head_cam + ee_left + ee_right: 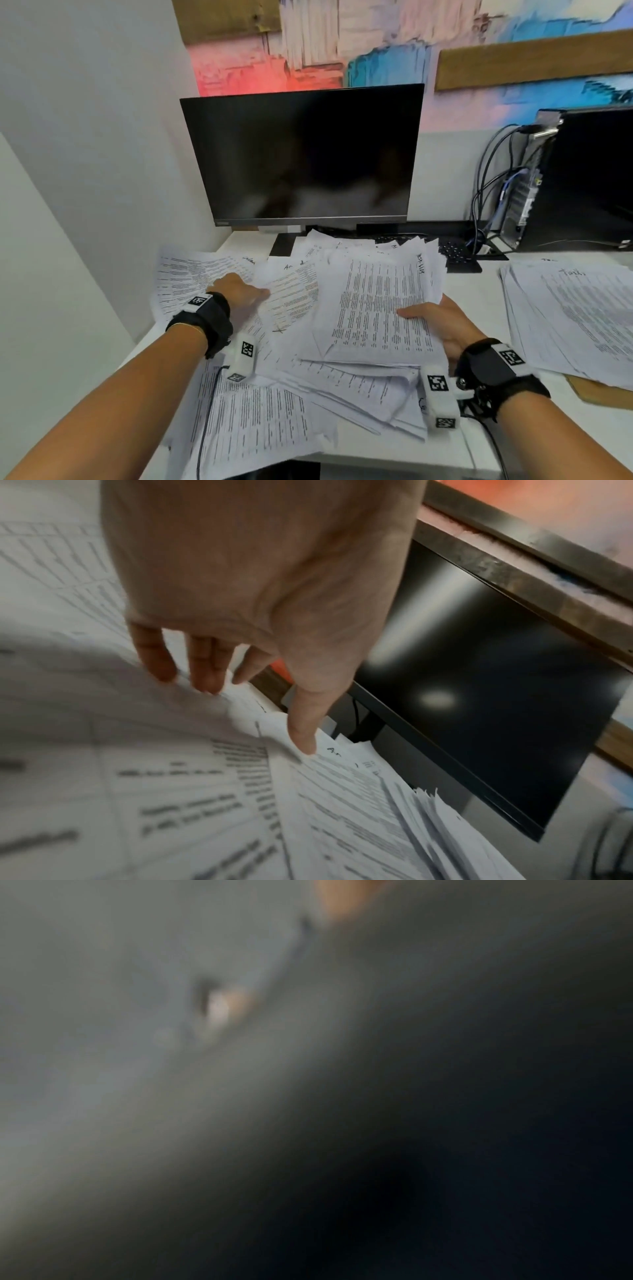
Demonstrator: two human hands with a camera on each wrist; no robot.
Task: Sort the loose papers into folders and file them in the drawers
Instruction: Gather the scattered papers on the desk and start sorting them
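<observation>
Loose printed papers [294,387] lie in an untidy heap across the white desk [394,452]. My left hand [239,286] reaches into the heap's left side. In the left wrist view its fingers [205,674] are stretched out and touch the sheets [325,791], and the thumb rests on a sheet's edge. My right hand [442,322] grips a thick stack of papers [376,301] at its right edge, thumb on top and fingers hidden beneath. The stack is raised and tilted over the heap. The right wrist view is dark and blurred.
A dark monitor [308,154] stands right behind the heap, with a black keyboard [455,255] at its foot. A computer tower [582,178] with cables [486,192] is at the back right. Another paper pile [575,318] lies on a brown folder [596,394] at right. A white wall [68,171] closes the left.
</observation>
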